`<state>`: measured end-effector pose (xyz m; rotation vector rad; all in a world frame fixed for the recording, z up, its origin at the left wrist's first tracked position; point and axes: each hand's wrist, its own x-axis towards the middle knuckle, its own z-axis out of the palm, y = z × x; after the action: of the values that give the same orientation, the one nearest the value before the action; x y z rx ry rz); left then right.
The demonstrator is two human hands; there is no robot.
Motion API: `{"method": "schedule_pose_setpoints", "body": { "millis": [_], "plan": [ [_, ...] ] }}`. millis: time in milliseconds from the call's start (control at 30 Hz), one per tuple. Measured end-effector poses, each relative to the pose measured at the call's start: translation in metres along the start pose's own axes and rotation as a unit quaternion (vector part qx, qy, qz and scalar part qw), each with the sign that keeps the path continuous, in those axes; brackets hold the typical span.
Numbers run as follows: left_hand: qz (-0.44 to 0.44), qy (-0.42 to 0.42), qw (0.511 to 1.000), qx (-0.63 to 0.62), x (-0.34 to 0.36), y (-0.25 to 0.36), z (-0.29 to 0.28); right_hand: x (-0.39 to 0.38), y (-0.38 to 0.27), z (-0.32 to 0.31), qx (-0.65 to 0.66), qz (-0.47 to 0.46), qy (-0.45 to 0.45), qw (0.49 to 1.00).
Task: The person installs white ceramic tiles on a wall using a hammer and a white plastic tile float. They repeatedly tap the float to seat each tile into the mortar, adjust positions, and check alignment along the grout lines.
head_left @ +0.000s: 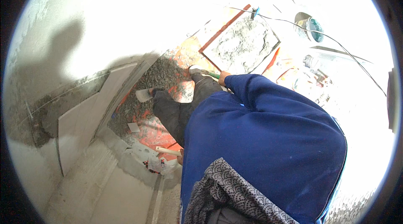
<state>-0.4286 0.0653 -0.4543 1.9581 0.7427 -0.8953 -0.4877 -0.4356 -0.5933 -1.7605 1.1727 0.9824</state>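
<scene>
The right hand [223, 77] juts out of a smooth blue sleeve [252, 93] and is wrapped round a green handle [214, 75]; its fingers are clamped on that handle. The handle leads to a small pale metal head [195, 69], rounded and dull with dried mortar, which lies over the orange-red floor [187, 56] beside a spread of coarse grey mortar [163, 75]. The mortar is lumpy and gravelly, darker where shadow falls on it.

The left hand [180, 156] shows only as a sliver at the edge of the blue jacket, low in the view, just beside a pale wooden stick [168, 151]; whether its fingers are apart or closed cannot be told.

A dark grey trouser leg [180, 106] stretches toward the mortar, its shoe [157, 93] resting on a flat, light grey trowel blade [144, 95].

Beyond the right hand lies a square board [243, 43] with a reddish edge, heaped with crumbly grey mortar. Smooth pale grey tiles [79, 127] lie to the left, with a small square tile offcut [133, 127] on the floor near them. A thin black cable [336, 41] curves across the bright ground past a round teal-lined bucket [312, 28].
</scene>
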Motion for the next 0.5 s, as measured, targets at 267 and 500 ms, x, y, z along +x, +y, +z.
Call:
{"method": "schedule_pose_setpoints", "body": {
  "millis": [267,500],
  "plan": [
    [0.034,-0.025,0.998,0.052,0.023,0.011,-0.021,-0.013,0.014,0.039,-0.04,0.009,0.01,0.999],
    [0.095,-0.076,0.988,0.094,0.074,0.015,-0.061,-0.046,0.007,0.09,-0.012,0.039,0.097,0.994]
  ]
}}
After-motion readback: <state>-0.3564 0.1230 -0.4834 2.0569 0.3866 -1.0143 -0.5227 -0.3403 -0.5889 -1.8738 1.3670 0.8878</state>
